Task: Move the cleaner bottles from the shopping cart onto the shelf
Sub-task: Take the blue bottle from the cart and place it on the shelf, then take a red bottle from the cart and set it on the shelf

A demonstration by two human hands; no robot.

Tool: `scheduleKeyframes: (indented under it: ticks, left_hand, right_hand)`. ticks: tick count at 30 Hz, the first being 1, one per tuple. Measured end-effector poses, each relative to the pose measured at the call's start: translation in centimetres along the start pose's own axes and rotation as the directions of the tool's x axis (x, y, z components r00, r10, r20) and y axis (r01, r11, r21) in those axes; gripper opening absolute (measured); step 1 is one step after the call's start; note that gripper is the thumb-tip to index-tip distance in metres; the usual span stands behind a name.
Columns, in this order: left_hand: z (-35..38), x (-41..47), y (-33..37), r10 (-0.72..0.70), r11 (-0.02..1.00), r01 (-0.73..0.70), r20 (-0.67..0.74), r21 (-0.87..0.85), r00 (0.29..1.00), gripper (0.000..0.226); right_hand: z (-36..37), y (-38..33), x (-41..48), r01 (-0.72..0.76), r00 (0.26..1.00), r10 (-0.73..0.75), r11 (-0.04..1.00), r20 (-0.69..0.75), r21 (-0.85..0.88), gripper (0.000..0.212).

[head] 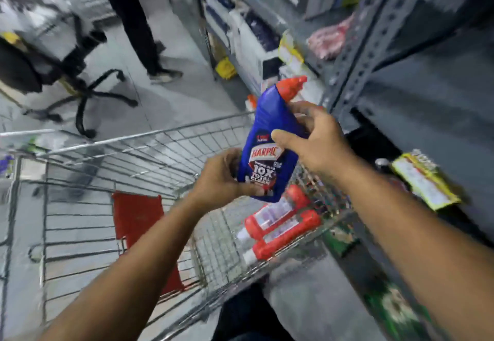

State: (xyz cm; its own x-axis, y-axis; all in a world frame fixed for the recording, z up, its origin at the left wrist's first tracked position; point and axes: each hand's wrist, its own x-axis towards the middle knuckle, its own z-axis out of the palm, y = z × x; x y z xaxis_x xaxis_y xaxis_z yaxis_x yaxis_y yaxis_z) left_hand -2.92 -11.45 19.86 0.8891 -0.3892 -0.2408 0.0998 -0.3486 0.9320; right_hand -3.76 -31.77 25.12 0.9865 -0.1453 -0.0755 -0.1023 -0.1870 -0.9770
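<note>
I hold a blue cleaner bottle (270, 137) with a red cap above the wire shopping cart (149, 140). My left hand (222, 177) grips its lower end and my right hand (318, 140) grips its upper body. The bottle is tilted, cap pointing up and to the right. Two red cleaner bottles (280, 220) with white caps lie on their sides in the cart's right corner, below the blue one. The grey metal shelf (417, 94) stands to the right, close to my right hand.
A red flap (136, 220) hangs inside the cart. A yellow packet (425, 180) lies on the shelf at the right. A person's legs (136, 19) and a black office chair (80, 78) stand in the aisle beyond the cart. Boxes fill the farther shelves.
</note>
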Motion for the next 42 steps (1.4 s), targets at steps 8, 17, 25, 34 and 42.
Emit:
scheduleKeyframes:
  ticks: [8, 17, 25, 34, 42]
  left_hand:
    - [5.8, -1.9, 12.2, 0.301, 0.953, -0.298, 0.112, -0.046, 0.947, 0.066]
    - [18.8, 4.2, 16.4, 0.484, 0.845, -0.523, 0.263, 0.107, 0.835, 0.075]
    - [28.1, 6.8, 16.9, 0.492, 0.78, -0.605, 0.44, 0.16, 0.751, 0.072]
    - [27.3, 7.3, 16.0, 0.571, 0.691, -0.69, 0.42, 0.218, 0.705, 0.075]
    - [9.0, 8.8, 0.8, 0.158, 0.927, -0.105, -0.12, 0.36, 0.98, 0.053]
  right_hand:
    - [-9.2, -9.6, -7.7, 0.25, 0.933, -0.265, 0.964, -0.242, -0.091, 0.045]
    - [-17.5, -7.5, -12.5, 0.132, 0.737, -0.32, 0.932, -0.596, -0.337, 0.052]
    - [-23.2, -3.4, -14.3, -0.14, 0.617, -0.215, 0.917, -0.757, -0.375, 0.055]
    - [-23.2, -1.7, -15.6, -0.185, 0.514, -0.292, 0.881, -0.806, -0.436, 0.079]
    - [-12.8, 5.5, -16.7, 0.042, 0.774, -0.401, 0.805, -0.49, -0.592, 0.03]
